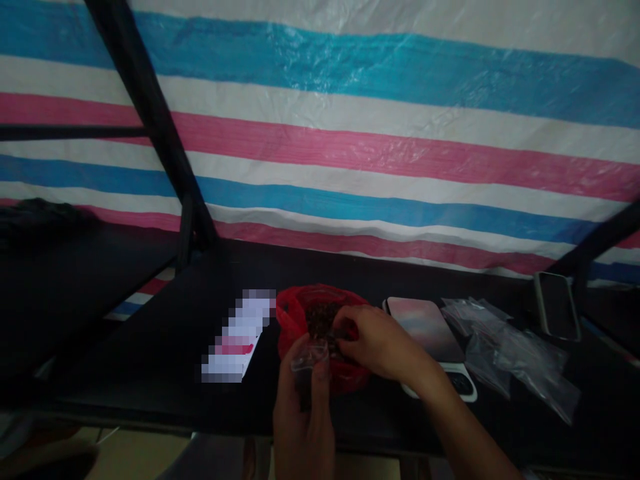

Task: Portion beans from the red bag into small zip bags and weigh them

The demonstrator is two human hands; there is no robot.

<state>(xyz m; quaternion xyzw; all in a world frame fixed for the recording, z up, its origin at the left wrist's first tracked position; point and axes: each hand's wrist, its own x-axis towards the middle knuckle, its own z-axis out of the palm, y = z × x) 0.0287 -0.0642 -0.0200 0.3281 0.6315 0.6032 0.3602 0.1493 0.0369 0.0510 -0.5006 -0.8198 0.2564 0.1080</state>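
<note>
A red bag [295, 337] is seen in the lower middle of the frame, set on a black worktop [160, 360]. It is thin, crumpled and slightly see-through, with its mouth spread wide toward the camera. Inside it, a heap of small dark brown pieces [320, 317] is shown; in the dim light their exact kind cannot be told. In front of the bag's near side, a small clear pouch [310, 357] is held up, its top edge marked by a pale, shiny band.

The pouch is clamped between the thumb and fingers of the left hand [307, 417], which is raised from the bottom edge of the frame. By the right hand [377, 337], the bag's mouth is entered from the right; its fingers are curled toward the thumb, close over the brown pieces. Whether they are fully closed, or whether a piece is gripped, cannot be told.

Just right of the bag, a scale [425, 327] is partly covered by the right wrist. Farther right, clear flat bags [520, 353] are piled loosely, and a phone [557, 307] is laid beyond them, its screen dark.

Left of the bag, a pale sheet [240, 337] with a reddish band is blurred into blocks, so any print on it cannot be read. The scale's dark display [461, 383] is likewise too dim to be read.
</note>
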